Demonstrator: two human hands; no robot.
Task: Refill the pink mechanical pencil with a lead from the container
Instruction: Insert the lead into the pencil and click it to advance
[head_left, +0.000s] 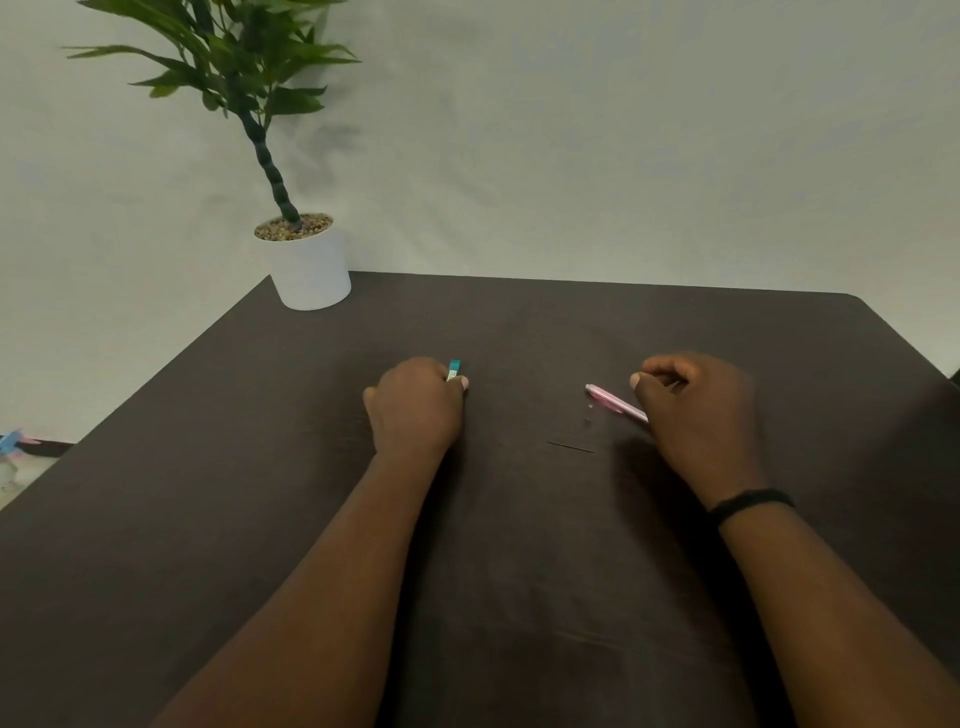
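Observation:
My left hand (415, 405) rests on the dark table (260, 519) with its fingers closed around a small teal and white lead container (453, 369), whose top end sticks out above the thumb. My right hand (696, 410) is closed on the pink mechanical pencil (613, 401), which lies low over the table and points up-left. A single thin dark lead (570, 447) lies loose on the table between the hands, nearer the right one. A tiny pale piece (588, 414) sits just below the pencil's free end.
A potted plant in a white pot (310, 270) stands at the table's far left corner. The table's left edge runs diagonally; something blue and pink (13, 441) lies on the floor beyond it. A black band (750, 503) circles my right wrist.

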